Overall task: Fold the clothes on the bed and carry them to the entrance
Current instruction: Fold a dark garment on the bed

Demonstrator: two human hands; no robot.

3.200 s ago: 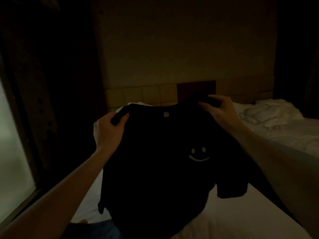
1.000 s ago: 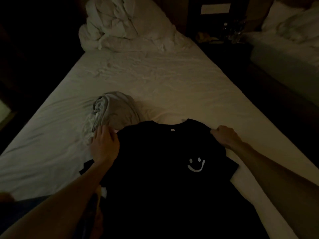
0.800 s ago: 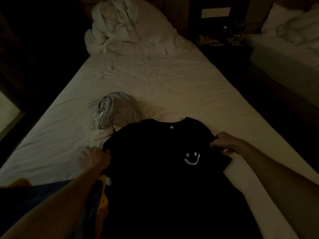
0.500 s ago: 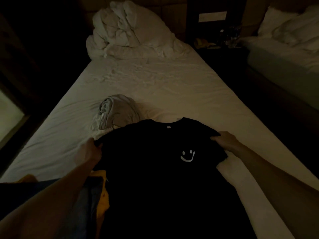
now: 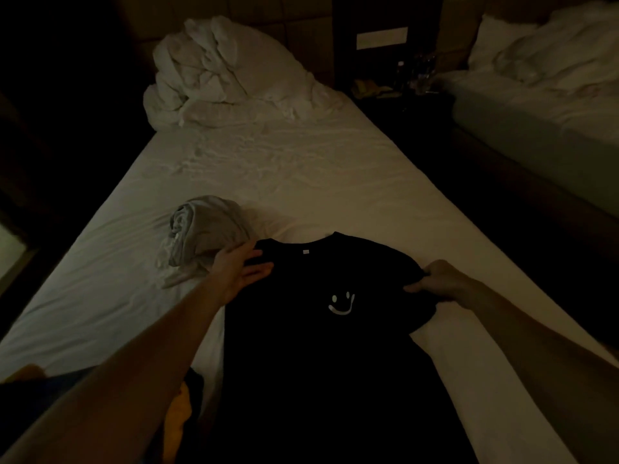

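Observation:
A black T-shirt (image 5: 321,346) with a small white smiley on the chest lies face up on the white bed sheet (image 5: 284,182), collar pointing away from me. My left hand (image 5: 236,271) rests on its left shoulder with fingers stretched out flat. My right hand (image 5: 435,279) pinches the right shoulder and sleeve, lifting the cloth a little. A crumpled grey garment (image 5: 204,229) sits on the sheet just beyond my left hand. Dark blue and yellow clothes (image 5: 177,416) lie at the near left, partly hidden under my left arm.
A bunched white duvet (image 5: 221,72) is piled at the head of the bed. A dark gap and a nightstand (image 5: 402,92) with small items separate this bed from a second bed (image 5: 542,105) on the right. The room is very dim.
The shirt went from held up in the air to lying on the bed. My left hand moved from the left sleeve edge up onto the shoulder by the collar; my right hand keeps its pinch.

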